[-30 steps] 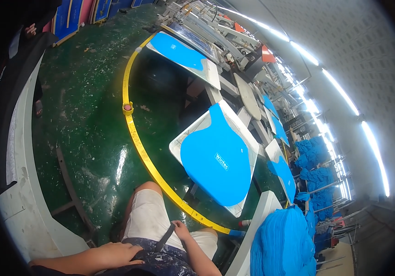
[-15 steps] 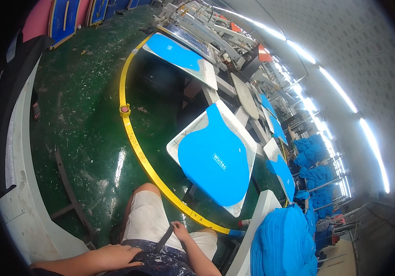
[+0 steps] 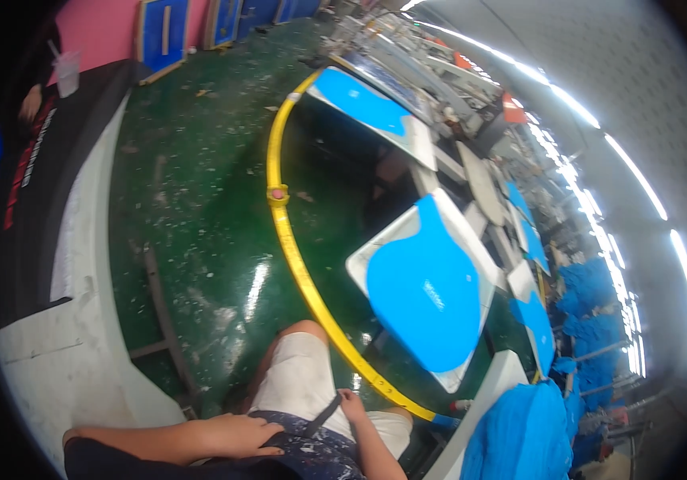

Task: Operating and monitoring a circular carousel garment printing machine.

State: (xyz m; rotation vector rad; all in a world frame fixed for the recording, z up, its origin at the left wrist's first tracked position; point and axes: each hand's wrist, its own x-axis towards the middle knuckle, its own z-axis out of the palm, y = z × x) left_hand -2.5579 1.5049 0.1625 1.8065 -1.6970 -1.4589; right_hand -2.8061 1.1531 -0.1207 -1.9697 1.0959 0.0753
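Note:
My left hand rests on the dark, paint-speckled apron across my lap, its fingers spread over the cloth. Between the fingers of my right hand is the end of a dark strap, which slants down toward the apron. Beyond my knees, a blue fabric piece lies flat on a white board of the printing machine. It bears a small white print, blurred here.
A curved yellow rail runs between me and the boards. At right, a stack of blue fabric sits beside a white ledge. At left is a pale table with black cloth, a clear cup and another person's hand.
The view has swung left, so the boards and rail sit farther right. The cup and another person's hand have come into sight. My hands keep the same pose.

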